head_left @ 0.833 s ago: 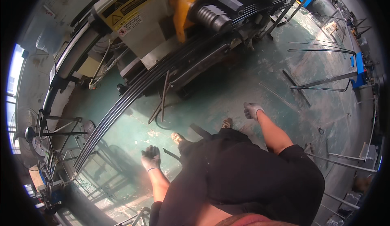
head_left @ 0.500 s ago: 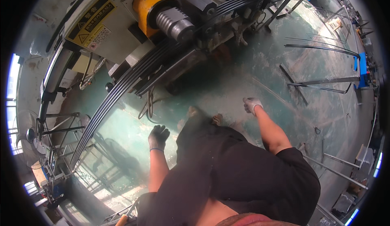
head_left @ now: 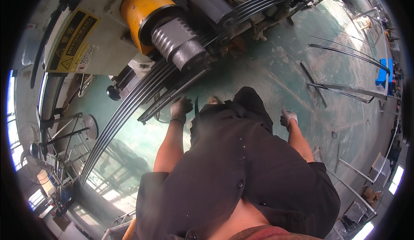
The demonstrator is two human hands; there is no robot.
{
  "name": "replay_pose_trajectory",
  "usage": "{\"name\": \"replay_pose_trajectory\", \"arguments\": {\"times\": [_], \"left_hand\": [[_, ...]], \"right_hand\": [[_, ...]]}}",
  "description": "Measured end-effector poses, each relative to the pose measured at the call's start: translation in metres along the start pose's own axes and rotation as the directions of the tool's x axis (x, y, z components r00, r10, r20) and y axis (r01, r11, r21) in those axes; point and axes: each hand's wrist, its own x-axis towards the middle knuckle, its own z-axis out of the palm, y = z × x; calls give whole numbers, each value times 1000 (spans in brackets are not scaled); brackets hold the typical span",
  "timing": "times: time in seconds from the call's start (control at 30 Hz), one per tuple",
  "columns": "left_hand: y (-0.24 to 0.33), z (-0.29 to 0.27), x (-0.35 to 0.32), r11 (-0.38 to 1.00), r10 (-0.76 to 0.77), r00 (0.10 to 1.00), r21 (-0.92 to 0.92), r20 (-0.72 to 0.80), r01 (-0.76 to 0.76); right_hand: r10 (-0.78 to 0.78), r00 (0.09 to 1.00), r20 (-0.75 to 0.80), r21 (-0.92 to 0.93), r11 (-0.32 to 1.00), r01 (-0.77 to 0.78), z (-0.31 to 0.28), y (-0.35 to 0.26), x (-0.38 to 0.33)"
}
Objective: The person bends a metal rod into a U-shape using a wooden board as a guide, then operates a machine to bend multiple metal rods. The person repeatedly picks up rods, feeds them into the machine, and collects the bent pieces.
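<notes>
Both hands wear light work gloves and hang beside my dark clothing over the green floor. My left hand [head_left: 181,109] is closed, with nothing visible in it. It is just beside the lower end of a dark machine bar, and I see no contact. Several long dark metal rods [head_left: 125,106] run side by side, bent in an arc, through the machine to its left. Lower on the right, my right hand [head_left: 289,118] is loosely closed near my hip, holding nothing that shows and touching nothing.
The machine has a yellow cylinder [head_left: 144,9], a ribbed steel roller [head_left: 174,39] and a yellow-and-black warning label [head_left: 73,42]. Thin rods [head_left: 345,54] jut out at right near a blue object [head_left: 384,72]. A dark bar [head_left: 313,82] is at right. A fan [head_left: 32,147] stands far left.
My view has moved closer to the machine. My left hand has swung forward toward the dark bar. My right hand has come back, slightly lower and nearer my hip.
</notes>
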Motion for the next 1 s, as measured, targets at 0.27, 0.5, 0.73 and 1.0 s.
{"name": "replay_pose_trajectory", "arguments": {"times": [0.27,0.5,0.73,1.0], "left_hand": [[-20,-18,56,973,230,972,-7,42,-230],[-57,22,59,902,65,980,-409,-186,-137],[-49,167,47,818,480,856,452,-192,-357],[-40,181,8,995,74,955,-40,-287,-89]], "right_hand": [[58,987,150,-325,946,-6,26,-92,45],[-173,912,373,-323,897,302,64,-284,127],[-298,852,430,-314,836,450,86,-395,128],[-316,880,355,-378,812,444,61,-347,112]]}}
